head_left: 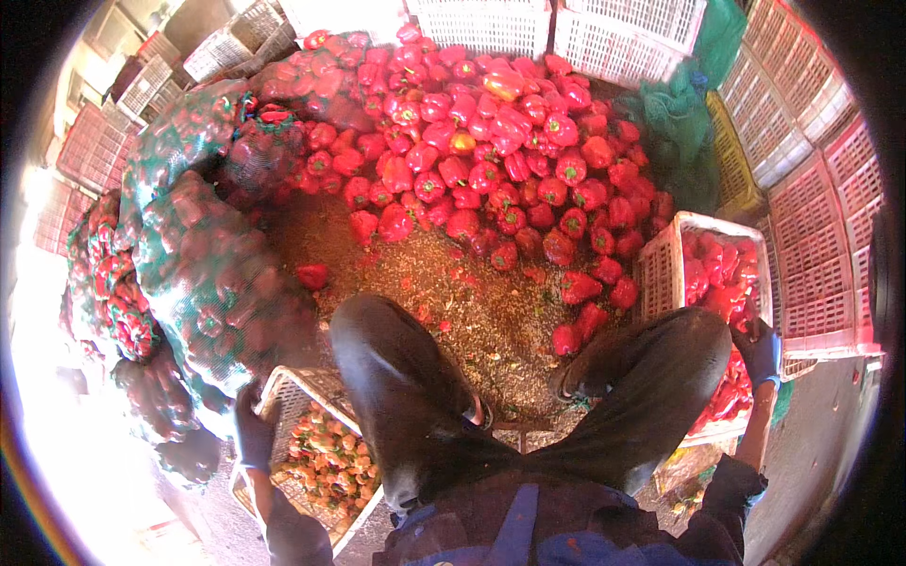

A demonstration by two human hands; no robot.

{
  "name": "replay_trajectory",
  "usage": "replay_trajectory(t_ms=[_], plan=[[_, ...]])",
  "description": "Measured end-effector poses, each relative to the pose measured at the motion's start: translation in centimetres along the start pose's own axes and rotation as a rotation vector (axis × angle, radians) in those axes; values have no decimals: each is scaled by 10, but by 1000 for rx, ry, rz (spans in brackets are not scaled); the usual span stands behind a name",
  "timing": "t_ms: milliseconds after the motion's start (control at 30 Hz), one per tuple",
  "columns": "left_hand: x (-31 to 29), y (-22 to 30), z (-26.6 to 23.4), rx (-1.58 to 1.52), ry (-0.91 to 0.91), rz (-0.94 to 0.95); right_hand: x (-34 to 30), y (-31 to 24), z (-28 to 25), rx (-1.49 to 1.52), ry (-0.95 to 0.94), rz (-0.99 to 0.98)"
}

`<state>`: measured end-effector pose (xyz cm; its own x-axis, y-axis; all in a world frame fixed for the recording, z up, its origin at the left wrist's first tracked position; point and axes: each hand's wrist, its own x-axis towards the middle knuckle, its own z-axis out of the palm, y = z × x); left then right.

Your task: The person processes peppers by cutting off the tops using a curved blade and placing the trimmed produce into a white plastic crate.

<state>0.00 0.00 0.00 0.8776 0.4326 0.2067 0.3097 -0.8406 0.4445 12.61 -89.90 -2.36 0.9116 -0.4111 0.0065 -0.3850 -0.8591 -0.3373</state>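
My left hand (254, 432), in a dark glove, is at the outer side of a white plastic crate (326, 385) beside my left knee. Its thumb and fingers look apart, with nothing visible between them. Orange and green pepper cores (326, 462) lie inside that crate. On the other side, my gloved right hand (758, 351) reaches over the edge of a second white crate (663, 274). Its fingers are spread against the red pepper pieces (725, 269) there; the palm side is hidden. Whole red bell peppers (491, 141) form a large heap in front of me.
Green mesh sacks (203, 274) full of peppers are piled at left. Stacked crates (812, 189) stand along the right, with green netting (675, 132) beside them. More crates (481, 24) line the back. Seeds and scraps cover the floor (444, 311) between my legs, near one loose pepper (311, 275).
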Motion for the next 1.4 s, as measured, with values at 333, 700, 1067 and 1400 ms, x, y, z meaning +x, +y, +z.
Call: replay_trajectory(t_ms=[333,700,1067,1400], plan=[[265,288,242,-261,-703,341,54,-94,-2,671,192,146],[164,257,557,205,-659,435,75,-96,0,585,57,218],[201,347,418,-1458,-787,-188,78,-219,-25,587,-124,-48],[180,410,211,-957,-191,748,18,-371,4,440,83,-776]])
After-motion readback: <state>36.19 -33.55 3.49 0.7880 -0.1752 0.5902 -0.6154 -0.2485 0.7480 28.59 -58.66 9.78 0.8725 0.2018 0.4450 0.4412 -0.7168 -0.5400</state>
